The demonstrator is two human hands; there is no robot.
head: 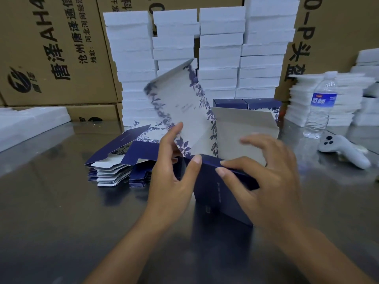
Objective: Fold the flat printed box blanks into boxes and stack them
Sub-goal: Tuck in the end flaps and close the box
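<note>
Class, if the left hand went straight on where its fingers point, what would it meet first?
Probably the raised floral panel of the half-folded box: the forefinger of the left hand seems to touch it, though depth is unclear.

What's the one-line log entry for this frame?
phase: folding | left hand: holds box blank | right hand: holds it, flaps up | flat blanks: stacked left

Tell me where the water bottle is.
In the head view the water bottle stands upright on the table's right side, before the white stacks, just behind the grey controller.
</note>
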